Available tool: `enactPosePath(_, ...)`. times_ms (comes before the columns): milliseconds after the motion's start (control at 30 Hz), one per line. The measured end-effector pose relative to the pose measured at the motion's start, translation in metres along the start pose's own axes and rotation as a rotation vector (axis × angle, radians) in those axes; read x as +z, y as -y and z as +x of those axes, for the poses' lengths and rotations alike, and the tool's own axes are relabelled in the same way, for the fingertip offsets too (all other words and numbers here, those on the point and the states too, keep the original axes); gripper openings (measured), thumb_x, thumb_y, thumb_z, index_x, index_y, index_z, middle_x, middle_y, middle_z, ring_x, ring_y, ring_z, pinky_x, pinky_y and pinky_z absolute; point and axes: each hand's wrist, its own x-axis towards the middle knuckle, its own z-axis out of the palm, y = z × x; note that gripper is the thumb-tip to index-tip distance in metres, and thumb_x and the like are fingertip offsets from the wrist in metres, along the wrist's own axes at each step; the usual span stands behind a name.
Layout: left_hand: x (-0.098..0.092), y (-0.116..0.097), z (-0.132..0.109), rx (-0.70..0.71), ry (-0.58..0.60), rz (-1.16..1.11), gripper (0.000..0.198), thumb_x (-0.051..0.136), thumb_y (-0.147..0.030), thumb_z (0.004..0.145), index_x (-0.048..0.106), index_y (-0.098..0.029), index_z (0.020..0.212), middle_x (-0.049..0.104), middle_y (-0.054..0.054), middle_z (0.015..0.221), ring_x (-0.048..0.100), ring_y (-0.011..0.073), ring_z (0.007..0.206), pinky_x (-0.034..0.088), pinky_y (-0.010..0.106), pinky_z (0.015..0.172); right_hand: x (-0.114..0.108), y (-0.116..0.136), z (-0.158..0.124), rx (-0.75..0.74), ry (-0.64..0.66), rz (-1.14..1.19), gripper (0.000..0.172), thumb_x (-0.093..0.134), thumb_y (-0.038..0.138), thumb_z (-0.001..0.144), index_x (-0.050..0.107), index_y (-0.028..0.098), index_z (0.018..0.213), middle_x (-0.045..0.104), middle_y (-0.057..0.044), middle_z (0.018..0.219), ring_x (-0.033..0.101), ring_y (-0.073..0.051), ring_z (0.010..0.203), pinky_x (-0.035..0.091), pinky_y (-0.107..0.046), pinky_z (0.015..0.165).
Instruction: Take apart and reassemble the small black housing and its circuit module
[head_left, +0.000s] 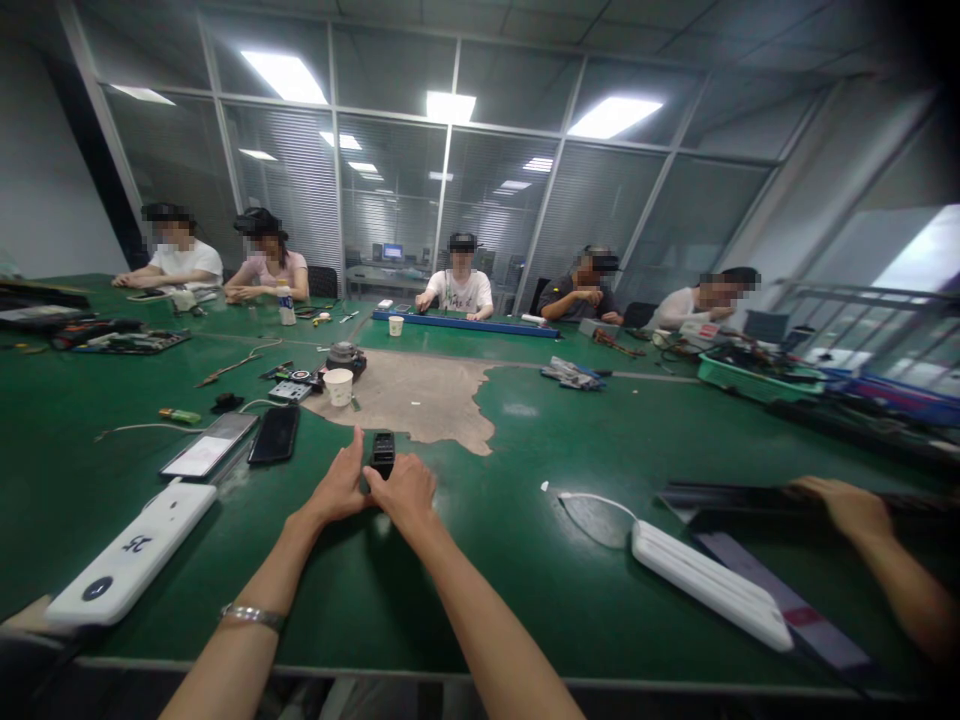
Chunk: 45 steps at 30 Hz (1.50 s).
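A small black block with slots in its top face [383, 450] stands upright on the green table straight ahead of me. My right hand [409, 490] is closed round its near right side, fingers curled and thumb pressed toward the front. Just left of the block is my left hand [341, 485], with one finger stretched upward and the thumb side near my right thumb. No object shows in the left hand. The lower part of the block is hidden by my hands.
A white power strip [135, 555], two phones [274, 434] and a paper cup [338, 387] lie to the left. Another white strip [709, 585] is at right, near another person's hand [851, 510] on a dark bar. Several people sit across the table [525, 600].
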Motion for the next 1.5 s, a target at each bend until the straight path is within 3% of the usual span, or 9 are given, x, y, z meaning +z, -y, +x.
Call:
enactPosePath(367, 0.0, -0.001, 0.002, -0.013, 0.016, 0.001, 0.128, 0.071, -0.027, 0.075, -0.017, -0.013, 0.167, 0.028, 0.029, 0.171, 0.036, 0.0464, 0.155, 0.029, 0.07, 0.124, 0.016, -0.014, -0.007, 0.007, 0.013, 0.028, 0.06, 0.072, 0.061, 0.089, 0.07, 0.01, 0.123, 0.071, -0.021, 0.119, 0.072, -0.033, 0.111, 0.053, -0.04, 0.094)
enactPosePath(533, 0.0, 0.0, 0.0, -0.018, 0.002, -0.02, 0.128, 0.072, -0.029, 0.077, -0.017, -0.015, 0.168, 0.027, 0.028, 0.171, 0.034, 0.0442, 0.157, 0.027, 0.068, 0.126, 0.019, -0.007, -0.004, 0.003, -0.008, 0.052, 0.048, 0.07, 0.055, 0.093, 0.073, 0.013, 0.116, 0.072, -0.019, 0.117, 0.073, -0.031, 0.109, 0.052, -0.038, 0.093)
enactPosePath(633, -0.002, -0.002, 0.0, -0.014, 0.008, -0.028, 0.136, 0.081, -0.039, 0.077, -0.017, -0.015, 0.168, 0.026, 0.03, 0.171, 0.032, 0.0464, 0.157, 0.028, 0.068, 0.125, 0.012, -0.003, 0.0, -0.001, -0.045, 0.099, 0.044, 0.069, 0.054, 0.094, 0.075, 0.014, 0.112, 0.073, -0.017, 0.115, 0.073, -0.029, 0.106, 0.052, -0.035, 0.091)
enactPosePath(800, -0.009, -0.011, 0.002, -0.06, 0.03, -0.04, 0.146, 0.09, -0.059, 0.072, -0.01, -0.015, 0.169, 0.03, 0.031, 0.169, 0.035, 0.0491, 0.155, 0.033, 0.066, 0.123, -0.018, -0.005, 0.008, -0.027, -0.16, 0.205, 0.043, 0.067, 0.056, 0.095, 0.076, 0.017, 0.11, 0.075, -0.014, 0.11, 0.073, -0.026, 0.102, 0.051, -0.031, 0.087)
enactPosePath(1000, -0.01, -0.01, 0.002, -0.036, 0.038, -0.005, 0.139, 0.087, -0.062, 0.077, -0.005, -0.016, 0.17, 0.032, 0.03, 0.168, 0.038, 0.0475, 0.153, 0.033, 0.064, 0.124, -0.043, -0.048, 0.013, -0.015, -0.26, 0.159, 0.038, 0.067, 0.053, 0.097, 0.076, 0.018, 0.108, 0.076, -0.012, 0.108, 0.072, -0.025, 0.102, 0.049, -0.028, 0.086)
enactPosePath(1200, -0.008, -0.005, 0.003, -0.018, 0.05, 0.013, 0.134, 0.086, -0.065, 0.078, 0.002, -0.017, 0.171, 0.032, 0.029, 0.169, 0.039, 0.0477, 0.152, 0.033, 0.064, 0.124, -0.039, -0.1, 0.007, 0.076, -0.23, 0.065, 0.036, 0.066, 0.051, 0.099, 0.075, 0.019, 0.109, 0.074, -0.01, 0.11, 0.071, -0.023, 0.102, 0.048, -0.028, 0.084)
enactPosePath(1500, -0.005, 0.001, 0.002, -0.001, 0.053, 0.036, 0.136, 0.084, -0.065, 0.08, -0.005, -0.019, 0.171, 0.032, 0.029, 0.169, 0.04, 0.0474, 0.152, 0.033, 0.064, 0.123, -0.02, -0.118, -0.004, 0.112, -0.131, 0.013, 0.039, 0.064, 0.054, 0.099, 0.073, 0.019, 0.115, 0.071, -0.01, 0.111, 0.071, -0.025, 0.102, 0.049, -0.03, 0.085)
